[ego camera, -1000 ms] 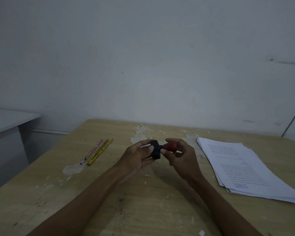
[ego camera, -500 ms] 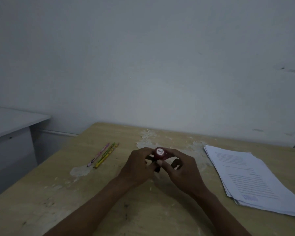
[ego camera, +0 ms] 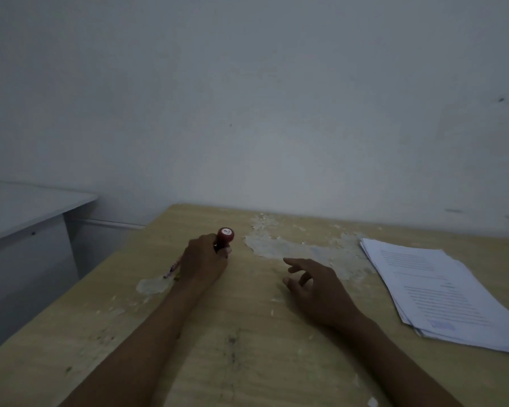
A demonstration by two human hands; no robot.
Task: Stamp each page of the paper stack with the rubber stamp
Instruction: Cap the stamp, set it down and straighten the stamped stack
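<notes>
Two hands work over the worktop [ego camera: 247,333], and the stamp [ego camera: 225,237] is the landmark. The left hand [ego camera: 202,261] grasps the stamp around its dark lower body, fingers curled about it, the round red knob standing clear above the knuckles. The right hand [ego camera: 315,286] hangs released to the right of the stamp, fingers loosely spread just above the wood, holding nothing. The stack [ego camera: 441,292] lies well to the right of the stamp, beyond the right hand, its sheets slightly fanned at the edges. A pencil [ego camera: 172,267] peeks out just left of the stamp, behind the left wrist.

The stamp looks small, light and rigid, its smooth plastic likely a little slippery; a grip low on the body with the knob under the palm should press it evenly. The sheets are thin and limp, prone to slide or crease, so each page probably wants a flat finger near a corner.
</notes>
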